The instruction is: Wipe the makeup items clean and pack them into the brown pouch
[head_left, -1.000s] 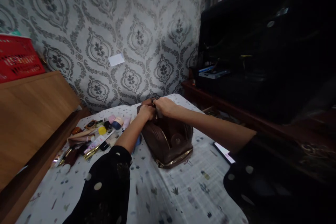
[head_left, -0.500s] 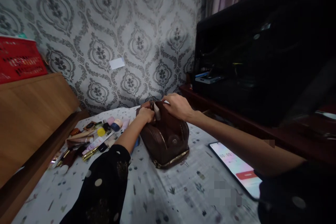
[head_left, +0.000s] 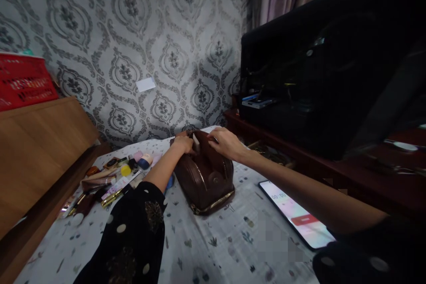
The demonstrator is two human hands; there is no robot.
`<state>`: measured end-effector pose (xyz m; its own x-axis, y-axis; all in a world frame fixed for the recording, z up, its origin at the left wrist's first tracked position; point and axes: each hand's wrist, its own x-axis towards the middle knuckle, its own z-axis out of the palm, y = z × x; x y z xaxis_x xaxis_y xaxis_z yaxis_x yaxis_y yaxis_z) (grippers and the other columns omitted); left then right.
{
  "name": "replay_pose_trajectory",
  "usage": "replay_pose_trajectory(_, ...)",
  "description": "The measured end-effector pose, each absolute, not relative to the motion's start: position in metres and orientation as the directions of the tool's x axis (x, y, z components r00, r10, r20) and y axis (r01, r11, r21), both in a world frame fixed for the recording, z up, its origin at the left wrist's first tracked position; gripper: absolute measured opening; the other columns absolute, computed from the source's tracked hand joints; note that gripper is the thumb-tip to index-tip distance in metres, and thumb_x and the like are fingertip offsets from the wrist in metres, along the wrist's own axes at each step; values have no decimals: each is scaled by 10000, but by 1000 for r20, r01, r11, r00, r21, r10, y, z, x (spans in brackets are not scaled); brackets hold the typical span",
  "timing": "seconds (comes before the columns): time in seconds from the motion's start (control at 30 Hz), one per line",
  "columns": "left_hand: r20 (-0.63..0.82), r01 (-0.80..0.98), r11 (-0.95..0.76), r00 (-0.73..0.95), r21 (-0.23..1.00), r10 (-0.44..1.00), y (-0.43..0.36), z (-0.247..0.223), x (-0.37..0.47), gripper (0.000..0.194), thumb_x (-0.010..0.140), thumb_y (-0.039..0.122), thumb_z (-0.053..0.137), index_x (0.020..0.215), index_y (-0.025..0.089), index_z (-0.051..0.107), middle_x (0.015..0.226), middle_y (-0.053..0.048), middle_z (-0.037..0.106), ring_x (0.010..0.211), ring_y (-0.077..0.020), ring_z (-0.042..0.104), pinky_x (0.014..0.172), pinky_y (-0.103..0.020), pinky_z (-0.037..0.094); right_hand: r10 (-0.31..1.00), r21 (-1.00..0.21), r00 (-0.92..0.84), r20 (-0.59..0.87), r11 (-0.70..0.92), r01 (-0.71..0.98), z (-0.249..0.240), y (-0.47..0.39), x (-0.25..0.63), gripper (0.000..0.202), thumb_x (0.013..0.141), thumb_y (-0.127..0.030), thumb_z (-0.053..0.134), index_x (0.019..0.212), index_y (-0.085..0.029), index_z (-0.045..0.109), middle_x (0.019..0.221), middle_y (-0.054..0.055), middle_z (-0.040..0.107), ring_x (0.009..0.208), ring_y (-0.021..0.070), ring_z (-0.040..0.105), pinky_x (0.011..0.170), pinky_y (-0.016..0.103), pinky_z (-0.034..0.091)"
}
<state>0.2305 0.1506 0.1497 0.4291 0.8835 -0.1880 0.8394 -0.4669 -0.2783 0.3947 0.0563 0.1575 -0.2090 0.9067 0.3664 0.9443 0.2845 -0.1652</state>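
A brown leather-look cosmetic bag [head_left: 209, 182] with gold zippers stands on the patterned white cloth, its top unzipped. My left hand [head_left: 184, 144] is closed on the left side of its opening, with the fingertips hidden there. On the opposite side, my right hand [head_left: 228, 142] has its bent fingers and thumb at the upper rim, and the bag's edge seems to lie between them. A pale pointed piece [head_left: 196, 143] shows in the opening between my hands; I cannot tell what it is. Left of the bag lies a pile of makeup items [head_left: 115, 182], including brushes, tubes and small jars.
A phone [head_left: 296, 215] with a timer on its screen lies under my right forearm. A large black screen [head_left: 319, 80] stands on a dark red cabinet [head_left: 246, 126] at the right. At the left are a wooden board [head_left: 43, 142] and a red basket [head_left: 26, 80].
My right hand has shifted slightly along the bag's right rim, with its fingers more bent. The left hand stays at the left side. The whole view has moved a little.
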Motion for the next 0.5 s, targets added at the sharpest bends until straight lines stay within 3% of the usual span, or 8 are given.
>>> replay_pose_trajectory(0.13, -147, 842, -460, 436, -281, 888, 148, 159, 228, 544, 876, 600, 563, 1197, 168, 640, 1289, -144, 626, 1179, -283, 606, 954, -357, 505, 908, -166, -225, 353, 297, 940, 156, 61, 388, 258, 914, -140, 488, 1033, -138, 717, 1096, 108, 709, 1048, 201, 633, 874, 240, 421)
replay_pose_trajectory(0.23, -122, 847, -451, 434, -283, 892, 145, 158, 227, 583, 886, 649, 491, 1210, 187, 640, 1288, -147, 639, 1188, -299, 612, 945, -351, 506, 900, -160, -249, 359, 322, 933, 155, 63, 382, 294, 916, -109, 462, 1071, -126, 712, 1128, 111, 704, 1075, 198, 627, 899, 238, 413)
replay_pose_trajectory(0.33, -136, 833, -477, 457, -280, 879, 143, 153, 229, 554, 902, 613, 506, 1232, 181, 616, 1273, -144, 639, 1179, -295, 609, 962, -404, 501, 892, -155, -263, 367, 338, 928, 153, 64, 380, 321, 919, -99, 449, 1124, -114, 695, 1160, 121, 690, 1090, 200, 618, 918, 250, 414)
replay_pose_trajectory(0.5, -229, 786, -553, 505, -277, 832, 148, 148, 237, 384, 934, 393, 589, 1250, 176, 573, 1268, -102, 596, 1098, -236, 611, 929, -467, 524, 885, -134, -275, 377, 345, 929, 153, 59, 382, 318, 930, -98, 426, 1101, -94, 694, 1158, 147, 670, 1112, 230, 582, 957, 301, 411)
